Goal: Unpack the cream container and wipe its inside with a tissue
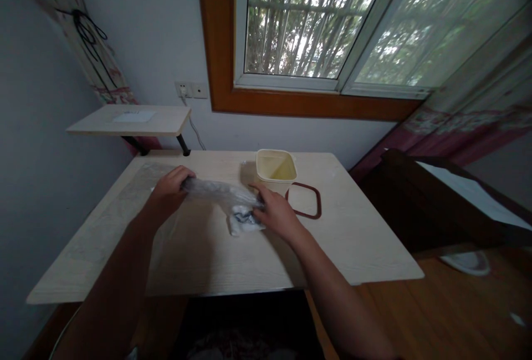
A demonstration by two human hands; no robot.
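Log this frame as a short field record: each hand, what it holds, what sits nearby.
left hand: closed on one end of the clear plastic bag
right hand: closed on its other end, beside a white-and-blue bunch
plastic bag: stretched between both hands, low over the table
tub: cream, open, upright, just behind the right hand
lid: brown-rimmed, flat on the table, right of the tub

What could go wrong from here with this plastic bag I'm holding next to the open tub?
The plastic bag is stretched between the left hand and right hand; pulling harder might tear it. The right hand is close to the open tub, so a jerk could tip it. The loose lid beside the tub might get knocked across the table.
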